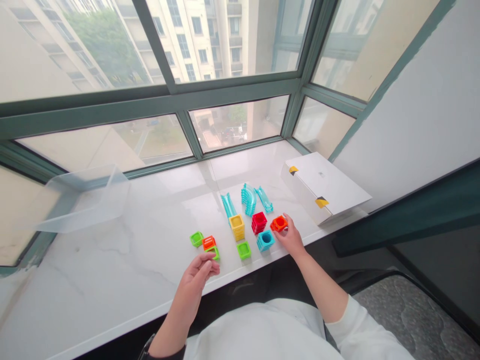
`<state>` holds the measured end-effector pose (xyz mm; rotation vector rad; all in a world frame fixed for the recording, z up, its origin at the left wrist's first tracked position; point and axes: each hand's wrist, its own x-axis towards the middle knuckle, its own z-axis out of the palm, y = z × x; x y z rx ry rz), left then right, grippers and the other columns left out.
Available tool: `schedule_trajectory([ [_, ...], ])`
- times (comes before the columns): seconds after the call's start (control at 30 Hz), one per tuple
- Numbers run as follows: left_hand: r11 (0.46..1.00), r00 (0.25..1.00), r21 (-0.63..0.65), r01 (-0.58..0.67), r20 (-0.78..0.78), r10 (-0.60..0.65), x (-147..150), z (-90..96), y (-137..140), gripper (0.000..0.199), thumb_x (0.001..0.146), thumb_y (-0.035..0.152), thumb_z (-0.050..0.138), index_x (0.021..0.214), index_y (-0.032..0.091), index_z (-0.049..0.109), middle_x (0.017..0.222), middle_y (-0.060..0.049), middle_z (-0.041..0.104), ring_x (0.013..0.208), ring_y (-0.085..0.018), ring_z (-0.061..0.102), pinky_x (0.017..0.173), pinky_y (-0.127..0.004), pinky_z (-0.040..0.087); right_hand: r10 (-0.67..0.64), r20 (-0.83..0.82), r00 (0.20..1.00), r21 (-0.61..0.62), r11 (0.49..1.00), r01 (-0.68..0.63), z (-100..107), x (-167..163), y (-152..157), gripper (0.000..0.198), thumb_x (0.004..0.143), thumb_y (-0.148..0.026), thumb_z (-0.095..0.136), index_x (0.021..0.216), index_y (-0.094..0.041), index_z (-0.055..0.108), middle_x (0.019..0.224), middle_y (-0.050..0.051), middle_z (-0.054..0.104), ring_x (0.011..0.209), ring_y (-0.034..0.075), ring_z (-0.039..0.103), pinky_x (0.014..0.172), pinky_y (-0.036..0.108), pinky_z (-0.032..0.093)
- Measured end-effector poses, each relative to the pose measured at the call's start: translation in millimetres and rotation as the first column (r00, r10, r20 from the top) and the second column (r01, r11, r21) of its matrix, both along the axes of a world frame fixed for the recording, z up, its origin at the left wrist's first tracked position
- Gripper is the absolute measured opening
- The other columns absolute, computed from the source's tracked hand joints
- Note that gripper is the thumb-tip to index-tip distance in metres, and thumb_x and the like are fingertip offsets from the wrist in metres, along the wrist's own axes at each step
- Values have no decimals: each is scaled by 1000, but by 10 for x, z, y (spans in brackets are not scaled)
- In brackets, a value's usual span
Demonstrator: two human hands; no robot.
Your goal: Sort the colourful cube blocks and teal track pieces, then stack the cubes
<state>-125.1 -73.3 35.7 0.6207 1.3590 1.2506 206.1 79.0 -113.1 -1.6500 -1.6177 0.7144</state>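
My right hand [291, 239] has its thumb and fingers around an orange block [279, 223] with a round hole, at the right end of a group of blocks. Close by are a blue stack of blocks [265, 241], a red stack [259, 223] and a yellow stack [237, 227]. A single green block [243, 250] sits in front of the yellow one. My left hand [199, 271] is loosely open, with no object visible in it. Its fingers partly cover a green block [214, 251]; an orange block [209, 242] and another green block [196, 239] lie just behind.
Behind the stacks lie a straight teal track piece [228, 206], a curved teal pile [248, 199] and another teal track piece [264, 199]. A white box [326, 182] stands at the right, a clear plastic bin [84, 197] at the left. Windows rise behind the marble-patterned sill [123, 280].
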Motion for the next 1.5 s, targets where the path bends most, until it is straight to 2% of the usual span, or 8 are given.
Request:
schedule_trajectory([
  [0.27, 1000, 1000, -18, -5, -8, 4, -11, -23, -6, 44, 79, 53, 82, 105, 18, 74, 86, -7, 73, 82, -22, 67, 83, -37, 56, -28, 76, 997, 30, 999, 26, -82, -20, 12, 68, 83, -51, 68, 142, -22, 53, 125, 13, 72, 110, 30, 71, 94, 46, 59],
  [0.67, 999, 999, -27, -35, 8, 35, -101, -126, -13, 38, 73, 39, 83, 103, 18, 74, 86, -7, 74, 79, -21, 67, 82, -37, 55, 36, 74, 997, -34, 999, -34, -23, 49, 38, 69, 82, -49, 70, 144, -24, 50, 134, 13, 69, 124, 31, 67, 105, 50, 54],
  [0.8, 998, 998, -22, -53, -42, 52, -207, -234, -16, 38, 72, 39, 81, 104, 18, 74, 87, -7, 75, 81, -22, 68, 82, -37, 56, 24, 86, 996, -35, 999, -21, -8, 53, 37, 70, 80, -50, 72, 143, -25, 52, 132, 12, 71, 119, 31, 69, 100, 49, 56],
  [0.9, 997, 981, 8, -78, -176, 78, -334, -338, 0, 43, 73, 44, 81, 106, 19, 72, 91, -7, 75, 86, -23, 69, 84, -38, 56, 18, 96, 995, -40, 999, -14, 2, 52, 35, 73, 80, -52, 71, 145, -24, 51, 131, 13, 71, 112, 31, 71, 94, 47, 59],
  [1.07, 995, 833, 66, -77, -544, 100, -541, -564, 44, 40, 78, 48, 77, 108, 22, 72, 107, -9, 72, 98, -26, 68, 89, -40, 55, 47, 76, 996, -12, 999, -47, -22, 72, 24, 82, 81, -52, 71, 152, -24, 44, 141, 15, 65, 121, 32, 68, 96, 48, 58],
  [1.27, 978, 598, 105, 180, -801, -24, -577, -902, 173, 42, 87, 38, 68, 126, 25, 70, 120, -11, 63, 114, -30, 63, 100, -49, 54, 91, 61, 994, 87, 992, -96, 59, 214, -107, 93, 84, -50, 69, 162, -21, 28, 157, 21, 47, 131, 34, 60, 105, 55, 54],
  [1.4, 951, 401, 65, 301, -914, -64, -549, -1062, 244, 50, 81, 26, 72, 130, 25, 70, 136, -15, 58, 123, -35, 59, 109, -55, 48, 4, 55, 998, 273, 962, -19, 482, 289, -266, 76, 90, -38, 61, 159, -22, 33, 151, 19, 53, 133, 34, 59, 107, 58, 53],
  [1.5, 937, 281, 16, 350, -956, -88, -552, -1123, 256, 50, 80, 18, 69, 129, 25, 69, 143, -16, 56, 124, -36, 58, 109, -55, 49, -85, 42, 996, 463, 885, 55, 986, 186, -412, 62, 92, -33, 61, 150, -21, 45, 140, 18, 61, 128, 34, 61, 104, 57, 55],
])
